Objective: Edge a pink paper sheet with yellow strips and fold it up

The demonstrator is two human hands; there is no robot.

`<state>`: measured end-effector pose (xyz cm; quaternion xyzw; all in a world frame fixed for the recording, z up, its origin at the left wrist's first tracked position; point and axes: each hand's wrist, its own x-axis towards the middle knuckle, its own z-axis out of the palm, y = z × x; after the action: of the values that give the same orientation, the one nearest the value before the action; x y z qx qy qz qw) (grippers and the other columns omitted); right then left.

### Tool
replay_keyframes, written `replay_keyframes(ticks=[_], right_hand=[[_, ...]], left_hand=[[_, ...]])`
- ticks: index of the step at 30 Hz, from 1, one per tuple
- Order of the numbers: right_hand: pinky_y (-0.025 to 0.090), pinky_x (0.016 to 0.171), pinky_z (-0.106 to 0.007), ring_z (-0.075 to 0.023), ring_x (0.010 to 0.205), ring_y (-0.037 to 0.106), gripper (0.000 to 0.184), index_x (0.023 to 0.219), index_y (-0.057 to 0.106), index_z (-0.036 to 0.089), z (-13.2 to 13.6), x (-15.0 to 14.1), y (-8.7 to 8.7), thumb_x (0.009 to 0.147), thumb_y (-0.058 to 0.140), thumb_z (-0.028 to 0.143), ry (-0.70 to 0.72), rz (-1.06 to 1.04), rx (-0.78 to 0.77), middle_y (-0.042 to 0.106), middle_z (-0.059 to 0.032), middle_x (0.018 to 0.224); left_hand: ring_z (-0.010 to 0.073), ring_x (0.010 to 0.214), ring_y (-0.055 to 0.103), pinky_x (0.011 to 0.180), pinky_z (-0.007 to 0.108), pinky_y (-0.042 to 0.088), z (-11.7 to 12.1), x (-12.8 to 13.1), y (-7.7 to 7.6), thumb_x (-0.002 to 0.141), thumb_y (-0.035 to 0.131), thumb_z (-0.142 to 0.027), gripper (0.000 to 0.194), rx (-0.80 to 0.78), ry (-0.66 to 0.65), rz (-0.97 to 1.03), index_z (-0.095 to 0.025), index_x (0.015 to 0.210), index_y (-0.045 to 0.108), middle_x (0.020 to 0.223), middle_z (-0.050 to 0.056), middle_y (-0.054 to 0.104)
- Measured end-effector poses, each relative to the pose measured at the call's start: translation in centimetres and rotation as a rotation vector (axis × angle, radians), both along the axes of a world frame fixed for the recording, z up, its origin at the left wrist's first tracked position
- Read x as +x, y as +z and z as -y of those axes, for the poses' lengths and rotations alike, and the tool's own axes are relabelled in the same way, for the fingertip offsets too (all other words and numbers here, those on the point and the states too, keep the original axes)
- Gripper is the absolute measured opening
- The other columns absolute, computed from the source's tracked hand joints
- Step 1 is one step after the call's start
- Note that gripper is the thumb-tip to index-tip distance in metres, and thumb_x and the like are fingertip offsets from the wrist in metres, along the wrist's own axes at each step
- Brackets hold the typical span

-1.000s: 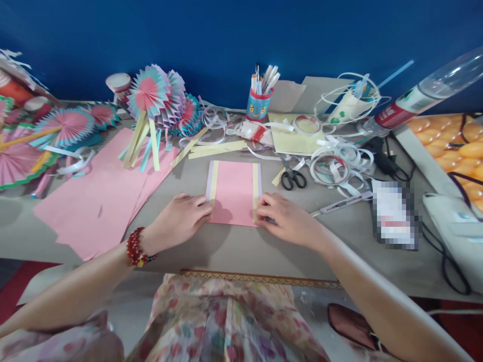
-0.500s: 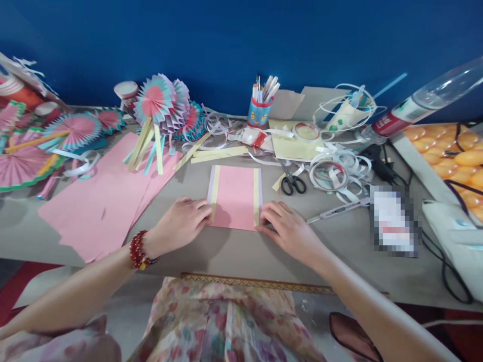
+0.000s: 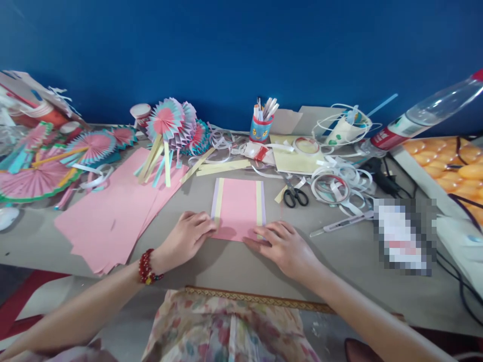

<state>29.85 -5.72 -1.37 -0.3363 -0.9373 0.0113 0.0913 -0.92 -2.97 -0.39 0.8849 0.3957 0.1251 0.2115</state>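
On the bench [image 3: 234,266], directly in front of the person, the pink sheet [image 3: 239,206] lies flat, centred between the hands and extending forward from them. Its long axis appears to run away from the person, parallel to the yellow strips [image 3: 259,201] and purple strips along its two sides. The left hand [image 3: 188,234] is partly closed, fingers curled, touching the near left corner. The right hand [image 3: 283,246] is half open, its fingers over the near right corner and its thumb at the near edge; it reaches further onto the sheet and is therefore the nearer hand. Whether either hand pinches the paper or only presses it cannot be told. Beyond the far edge lie loose yellow paper pieces [image 3: 224,167]. Scissors [image 3: 296,196] lie near the far right corner, with a knife [image 3: 341,222] further right. Pink stock [image 3: 113,211] lies to the left, with paper fans [image 3: 166,120] behind. The pen cup [image 3: 260,131] stands at the rear. Nothing visible lies on the sheet except the hands.
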Motion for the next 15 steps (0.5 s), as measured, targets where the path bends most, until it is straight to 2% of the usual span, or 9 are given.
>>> replay_keyframes(ticks=[6,10,12,15], right_hand=[[0.038,0.092,-0.042,-0.0256,0.103,0.051,0.046,0.135,0.057,0.031,0.1,-0.4,0.1,0.092,0.055,0.015,-0.003,0.000,0.017,0.065,-0.0049,0.121],[0.039,0.093,-0.042,-0.0247,0.103,0.053,0.045,0.134,0.057,0.032,0.1,-0.5,0.2,0.092,0.054,0.015,-0.014,0.003,0.004,0.065,-0.0047,0.121],[0.040,0.093,-0.043,-0.0245,0.103,0.053,0.046,0.134,0.057,0.032,0.1,-0.5,0.2,0.092,0.056,0.015,-0.012,-0.011,0.002,0.066,-0.0047,0.121],[0.040,0.094,-0.043,-0.0247,0.104,0.053,0.044,0.132,0.058,0.031,0.1,-0.5,0.2,0.091,0.057,0.016,-0.004,-0.030,0.011,0.066,-0.0044,0.120]], left_hand=[[0.0193,0.096,0.055,0.093,0.038,0.035,0.4,-0.2,-0.6,0.102,0.040,-0.015,0.033,0.203,-0.070,-0.093,-0.030,0.120,0.063,0.108,0.004,0.060],[0.0222,0.104,0.052,0.100,0.044,0.033,0.3,-0.3,0.0,0.098,0.046,-0.011,0.047,0.323,-0.230,-0.237,-0.037,0.137,0.053,0.118,0.004,0.060],[0.0237,0.104,0.050,0.102,0.046,0.032,0.2,-0.4,0.3,0.096,0.049,-0.011,0.052,0.348,-0.273,-0.300,-0.037,0.141,0.048,0.122,0.005,0.059],[0.0240,0.105,0.049,0.105,0.046,0.032,0.1,-0.6,0.4,0.096,0.052,-0.014,0.049,0.350,-0.293,-0.348,-0.035,0.140,0.051,0.126,0.004,0.058]])
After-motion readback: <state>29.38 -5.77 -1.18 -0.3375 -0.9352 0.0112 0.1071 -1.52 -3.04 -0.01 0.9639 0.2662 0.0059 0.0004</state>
